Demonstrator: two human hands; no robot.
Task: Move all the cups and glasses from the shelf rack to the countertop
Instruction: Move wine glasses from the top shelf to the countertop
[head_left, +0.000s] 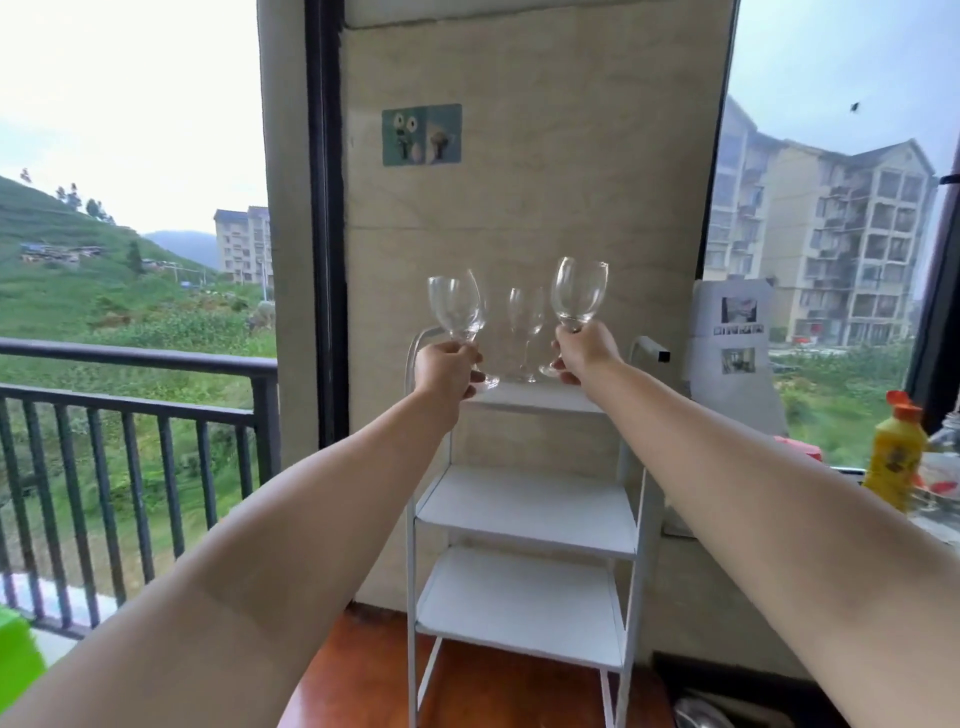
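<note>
A white shelf rack (524, 512) stands against the wall between two windows. My left hand (445, 366) grips the stem of a clear wine glass (457, 309) at the rack's top shelf; its foot is at the shelf's left edge. My right hand (587, 349) grips the stem of a second wine glass (578, 293), tilted slightly, its foot just above the top shelf. A third, narrower glass (525, 325) stands upright on the top shelf between my hands. The two lower shelves hold nothing.
At the right a countertop edge (935, 525) carries a yellow bottle (894, 457) with an orange cap and a glass jar (943, 467). A dark balcony railing (130, 395) runs at the left. A white paper board (735, 343) leans behind the rack.
</note>
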